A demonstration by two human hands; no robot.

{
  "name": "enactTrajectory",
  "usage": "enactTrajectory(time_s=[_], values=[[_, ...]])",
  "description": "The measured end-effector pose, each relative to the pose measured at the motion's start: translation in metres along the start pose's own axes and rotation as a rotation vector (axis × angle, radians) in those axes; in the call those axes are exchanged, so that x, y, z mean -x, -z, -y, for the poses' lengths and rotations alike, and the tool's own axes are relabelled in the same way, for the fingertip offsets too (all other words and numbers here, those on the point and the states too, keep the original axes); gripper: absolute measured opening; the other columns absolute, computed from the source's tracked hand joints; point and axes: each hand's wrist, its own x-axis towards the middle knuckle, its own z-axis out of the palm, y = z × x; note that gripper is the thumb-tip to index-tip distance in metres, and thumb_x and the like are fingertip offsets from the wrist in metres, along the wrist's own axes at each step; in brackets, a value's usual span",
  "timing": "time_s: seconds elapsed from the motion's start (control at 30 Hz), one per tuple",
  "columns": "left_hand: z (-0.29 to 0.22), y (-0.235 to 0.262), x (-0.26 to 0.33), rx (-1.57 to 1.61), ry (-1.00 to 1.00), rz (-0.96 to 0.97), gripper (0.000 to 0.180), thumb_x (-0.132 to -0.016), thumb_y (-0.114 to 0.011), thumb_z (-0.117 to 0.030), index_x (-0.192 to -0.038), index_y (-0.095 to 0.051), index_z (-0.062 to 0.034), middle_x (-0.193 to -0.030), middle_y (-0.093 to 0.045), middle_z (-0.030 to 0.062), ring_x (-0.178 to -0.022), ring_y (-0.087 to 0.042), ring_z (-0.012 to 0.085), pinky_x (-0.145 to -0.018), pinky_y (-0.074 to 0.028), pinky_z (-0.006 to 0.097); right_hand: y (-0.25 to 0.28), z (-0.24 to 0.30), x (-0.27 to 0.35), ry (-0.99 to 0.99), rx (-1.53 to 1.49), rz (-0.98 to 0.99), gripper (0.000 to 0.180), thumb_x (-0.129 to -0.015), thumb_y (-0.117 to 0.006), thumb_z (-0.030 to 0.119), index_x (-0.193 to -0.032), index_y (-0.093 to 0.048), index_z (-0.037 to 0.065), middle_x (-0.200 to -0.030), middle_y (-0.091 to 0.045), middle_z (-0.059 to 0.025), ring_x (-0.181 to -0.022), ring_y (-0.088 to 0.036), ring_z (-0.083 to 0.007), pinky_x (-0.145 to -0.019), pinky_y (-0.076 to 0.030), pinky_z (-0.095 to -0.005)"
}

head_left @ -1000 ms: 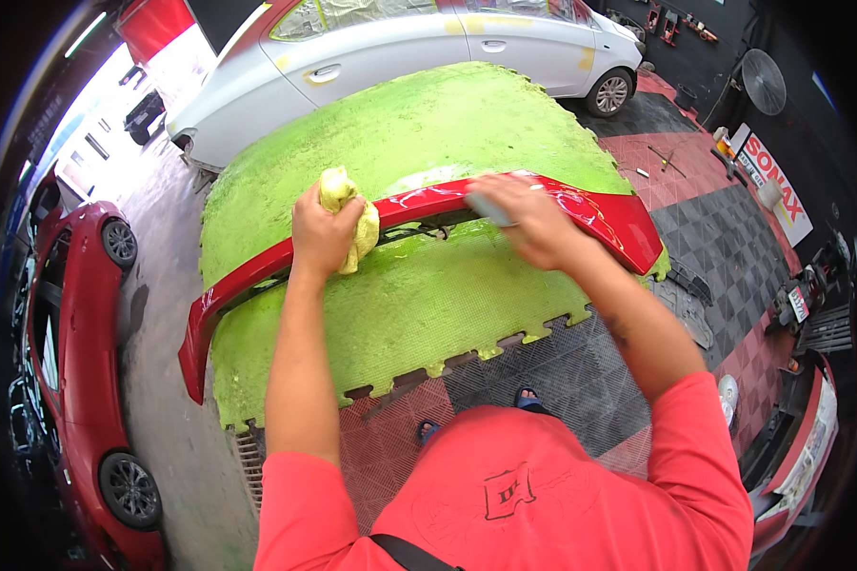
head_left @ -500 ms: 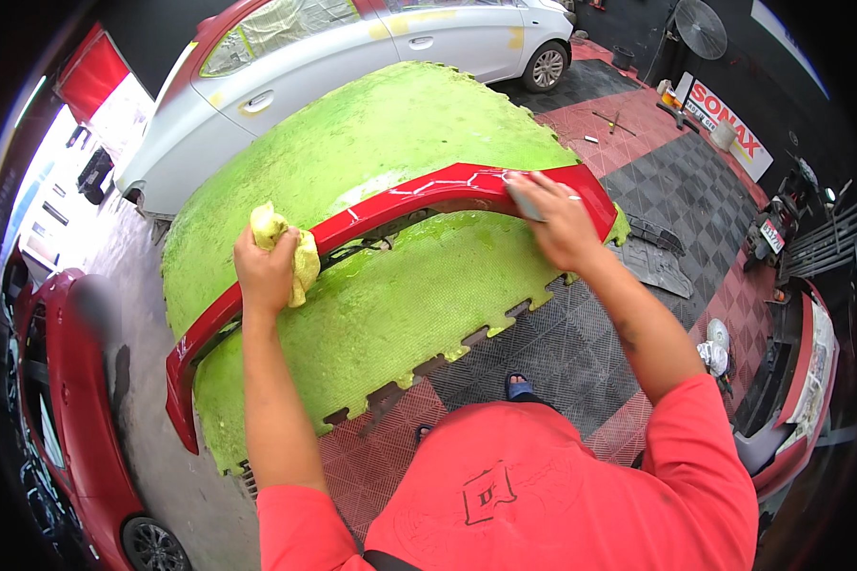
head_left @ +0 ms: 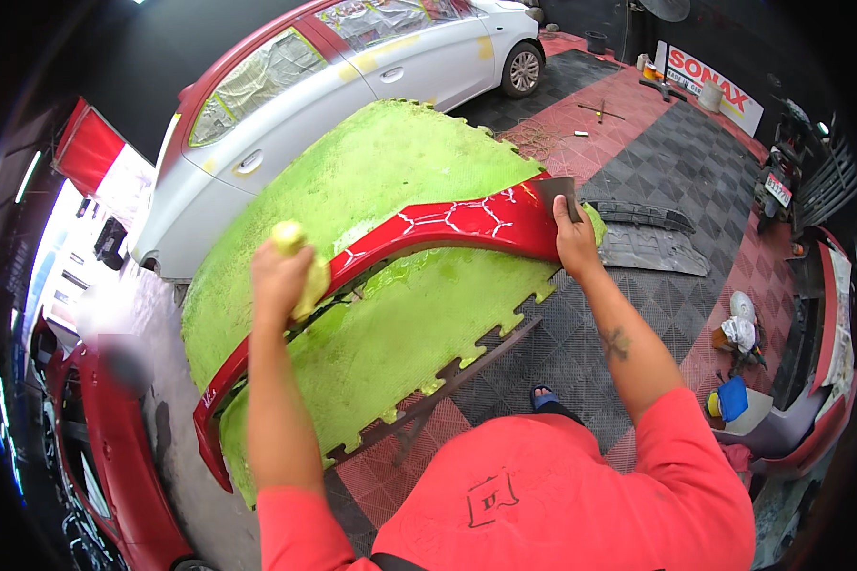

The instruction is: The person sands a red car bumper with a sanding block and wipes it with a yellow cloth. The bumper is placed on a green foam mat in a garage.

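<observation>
A curved red car-body panel, like a wheel-arch trim, lies across a green-covered mat with puzzle-cut edges. Light reflections show on its glossy face. My left hand, slightly blurred, grips a crumpled yellow cloth above the panel's left stretch. At the panel's wide right end, my right hand holds a dark grey sheet that looks like sandpaper, thumb on top of it. The sheet covers part of that end. Whether it touches the panel I cannot tell.
Behind the mat stands a white and red car with covered windows. A red car is at the left. Dark plastic parts lie on the tiled floor at right, and a bumper sits farther right. A blue item is near it.
My right hand has gone from lying flat on the panel to holding the grey sheet at the panel's right end. The left hand still grips the yellow cloth. The whole view has shifted.
</observation>
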Motion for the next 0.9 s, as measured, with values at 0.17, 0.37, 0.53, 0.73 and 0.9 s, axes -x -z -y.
enactTrajectory(time_s=[0.17,0.37,0.53,0.73,0.9], values=[[-0.112,-0.146,-0.028,-0.116,-0.366,-0.019,0.023,-0.084,-0.078,-0.01,-0.106,-0.079,-0.0065,-0.101,-0.078,0.0221,-0.095,-0.076,0.0417,-0.087,-0.06,0.052,0.009,-0.027,-0.01,-0.233,-0.526,-0.061,0.019,-0.107,-0.072,0.011,-0.121,-0.072,0.0,-0.117,-0.075,-0.0046,-0.101,-0.069,-0.013,-0.094,-0.055,-0.0313],[-0.218,-0.262,0.02,-0.138,-0.684,-0.05,0.059,-0.08,-0.089,-0.016,-0.136,-0.071,-0.0236,-0.134,-0.065,0.0202,-0.119,-0.067,0.0447,-0.1,-0.055,0.054,0.019,-0.009,-0.011,-0.219,-0.835,-0.094,0.03,-0.102,-0.067,-0.009,-0.13,-0.064,0.001,-0.122,-0.071,-0.0074,-0.114,-0.071,-0.0192,-0.104,-0.056,-0.0354],[-0.208,-0.239,0.039,-0.271,-0.796,0.068,0.081,-0.082,-0.094,-0.045,-0.156,-0.061,-0.0353,-0.148,-0.056,0.0224,-0.132,-0.06,0.0454,-0.111,-0.049,0.058,0.031,-0.014,-0.016,-0.269,-0.953,-0.03,0.034,-0.1,-0.065,-0.015,-0.13,-0.061,0.0,-0.123,-0.07,-0.0085,-0.113,-0.072,-0.021,-0.103,-0.059,-0.0366],[-0.2,-0.199,0.048,-0.411,-0.847,0.432,0.097,-0.084,-0.086,-0.068,-0.17,-0.047,-0.0411,-0.163,-0.048,0.0269,-0.151,-0.049,0.0476,-0.123,-0.041,0.06,0.039,-0.013,-0.024,-0.391,-1.027,0.044,0.029,-0.098,-0.07,-0.013,-0.123,-0.067,0.002,-0.119,-0.075,-0.0085,-0.107,-0.074,-0.0195,-0.097,-0.06,-0.0343],[-0.232,-0.263,0.07,-0.273,-0.582,0.039,0.068,-0.075,-0.086,-0.08,-0.111,-0.084,-0.0219,-0.157,-0.055,0.0251,-0.152,-0.044,0.0581,-0.121,-0.029,0.08,0.048,-0.022,-0.029,-0.464,-1.081,0.021,0.03,-0.1,-0.068,-0.009,-0.127,-0.064,0.004,-0.124,-0.073,-0.0101,-0.113,-0.073,-0.0223,-0.095,-0.061,-0.0382]])
